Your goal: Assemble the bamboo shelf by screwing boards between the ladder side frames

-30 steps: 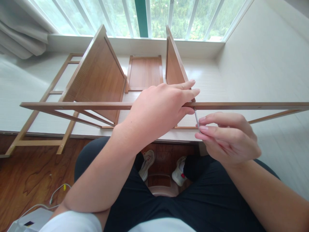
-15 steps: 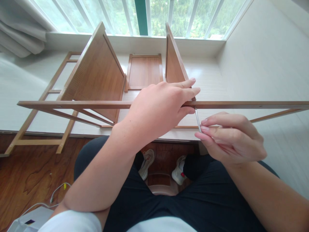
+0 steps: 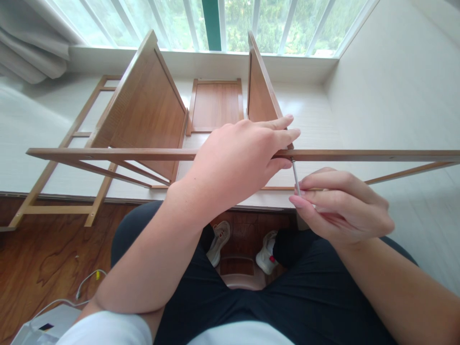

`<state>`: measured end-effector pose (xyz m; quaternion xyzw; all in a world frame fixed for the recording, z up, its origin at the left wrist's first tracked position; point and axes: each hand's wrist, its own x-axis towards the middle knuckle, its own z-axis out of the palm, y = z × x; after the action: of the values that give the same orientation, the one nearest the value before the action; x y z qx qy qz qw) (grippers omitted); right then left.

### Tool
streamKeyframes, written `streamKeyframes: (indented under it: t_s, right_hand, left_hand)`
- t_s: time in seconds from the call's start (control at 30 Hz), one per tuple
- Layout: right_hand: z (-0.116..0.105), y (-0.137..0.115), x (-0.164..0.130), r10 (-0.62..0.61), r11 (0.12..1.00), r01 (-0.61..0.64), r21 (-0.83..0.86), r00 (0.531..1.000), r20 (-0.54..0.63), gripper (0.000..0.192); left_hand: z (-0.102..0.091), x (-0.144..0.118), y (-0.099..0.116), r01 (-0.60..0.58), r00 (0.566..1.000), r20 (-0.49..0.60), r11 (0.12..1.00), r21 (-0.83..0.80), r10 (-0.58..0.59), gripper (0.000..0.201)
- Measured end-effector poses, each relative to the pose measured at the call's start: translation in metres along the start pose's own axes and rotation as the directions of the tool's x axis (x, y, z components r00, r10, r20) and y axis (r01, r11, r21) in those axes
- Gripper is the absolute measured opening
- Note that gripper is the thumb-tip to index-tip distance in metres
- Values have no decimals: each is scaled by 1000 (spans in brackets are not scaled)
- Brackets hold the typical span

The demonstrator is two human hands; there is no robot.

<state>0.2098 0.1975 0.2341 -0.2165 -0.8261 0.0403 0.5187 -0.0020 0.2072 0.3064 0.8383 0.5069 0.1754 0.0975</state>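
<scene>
Left hand (image 3: 239, 160) grips the wooden rail (image 3: 359, 155); right hand (image 3: 341, 203) pinches a metal key (image 3: 295, 175).

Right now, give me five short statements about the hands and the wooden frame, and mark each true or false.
1. The left hand lies over the horizontal wooden rail. True.
2. The right hand pinches a thin metal tool whose tip meets the rail from below. True.
3. The right hand holds a hammer. False: it holds a slim metal rod, like a hex key or screwdriver.
4. Two wooden panels stand upright behind the rail. True.
5. The frame rests on green grass. False: it sits on a white platform beside a window.
</scene>
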Motion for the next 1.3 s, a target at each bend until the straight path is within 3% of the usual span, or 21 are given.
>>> streamKeyframes:
  t_s: [0.63,0.87,1.3]
  right_hand:
    - [4,-1,-3,69,988,-85,125,989,134,14]
    - [3,-3,-2,42,983,-65,172,990,132,15]
    - [3,3,-7,59,992,-66,103,996,71,8]
  left_hand:
    - [3,-2,-2,-52,997,-56,998,41,54,39]
    - [2,-1,-1,-50,997,-47,998,48,53,38]
    - [1,-1,0,-33,999,-38,996,84,37,35]
